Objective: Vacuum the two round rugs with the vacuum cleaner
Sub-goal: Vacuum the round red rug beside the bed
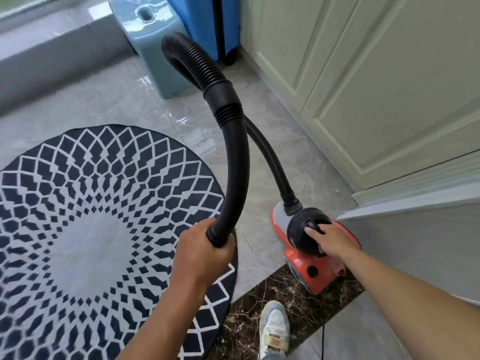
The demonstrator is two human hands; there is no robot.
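One hose (pixel 233 165) in left fingers (pixel 222 252), right fingers (pixel 311 231) on vacuum cleaner (pixel 327 279)

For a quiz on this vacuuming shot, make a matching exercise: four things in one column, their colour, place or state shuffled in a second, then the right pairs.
Things
1. left hand
2. right hand
3. round rug
4. stool

Descriptions
A. light blue, behind the loop of the hose
B. rests on the black top of the vacuum cleaner, a finger at the switch
C. grips the end of the curved black tube
D. dark with a white lattice pattern

Pairs: 1-C, 2-B, 3-D, 4-A
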